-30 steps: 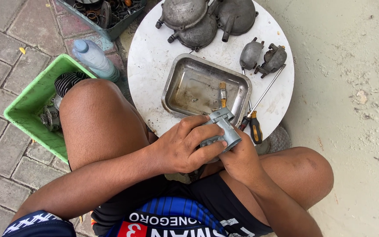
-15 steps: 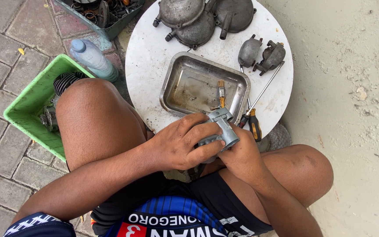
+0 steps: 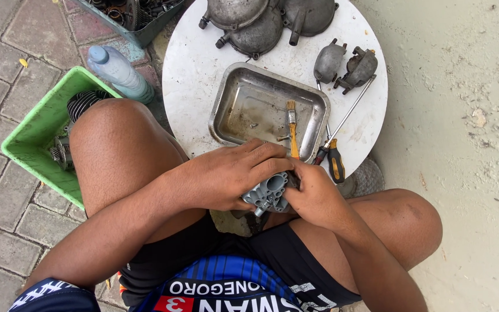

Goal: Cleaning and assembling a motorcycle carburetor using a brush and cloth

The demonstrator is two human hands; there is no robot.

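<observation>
- The round table (image 3: 192,86) is crowded: a steel tray (image 3: 244,110) sits at its middle, grey covers (image 3: 261,23) along the far edge, a screwdriver (image 3: 335,144) at the near right edge.
- The grey part (image 3: 270,193) is held off the near edge, above the lap.
- The left hand (image 3: 232,173) wraps over it, clenched.
- The right hand (image 3: 313,193) grips its right side, fingers curled.

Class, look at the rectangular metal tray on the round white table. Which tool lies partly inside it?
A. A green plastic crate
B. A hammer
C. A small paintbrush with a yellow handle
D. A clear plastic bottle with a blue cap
C: the small paintbrush with a yellow handle rests with its bristle end inside the rectangular metal tray on the round white table.
</observation>
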